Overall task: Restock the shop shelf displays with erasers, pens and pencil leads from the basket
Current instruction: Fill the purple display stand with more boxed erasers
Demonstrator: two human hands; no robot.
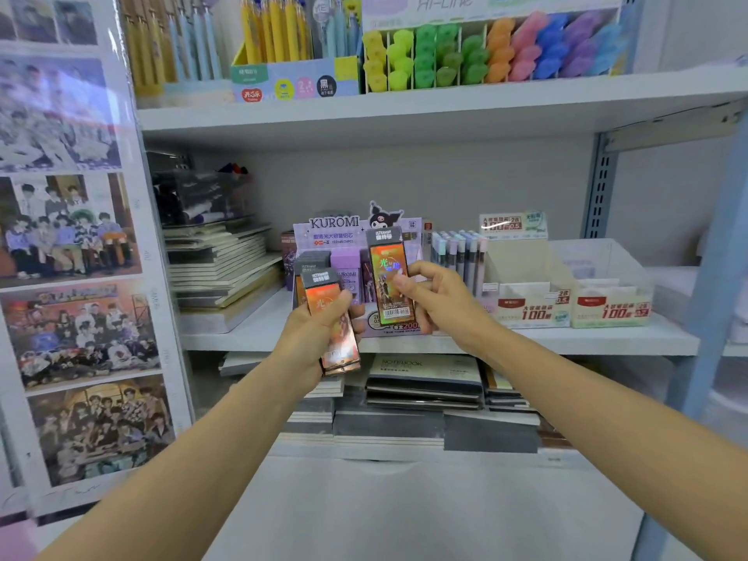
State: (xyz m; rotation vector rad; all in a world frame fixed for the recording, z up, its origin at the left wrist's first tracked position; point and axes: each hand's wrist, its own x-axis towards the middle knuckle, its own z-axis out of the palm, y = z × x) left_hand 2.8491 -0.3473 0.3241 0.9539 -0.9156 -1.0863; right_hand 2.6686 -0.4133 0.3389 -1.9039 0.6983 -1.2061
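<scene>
My left hand (319, 330) grips a small stack of shiny orange pencil lead packs (330, 313) with grey caps, held in front of the middle shelf. My right hand (429, 295) pinches one more orange lead pack (388, 277) upright, just in front of the purple Kuromi lead display box (344, 232). That box stands on the white middle shelf (566, 338) and holds purple lead cases. The basket is out of view.
Right of the Kuromi box stand a row of pastel lead tubes (457, 253) and two pale lead display boxes (534, 305). Stacked notebooks (218, 265) lie at the left and below the shelf. Highlighters (485, 54) and pens fill the top shelf. Photo posters (69, 236) cover the left wall.
</scene>
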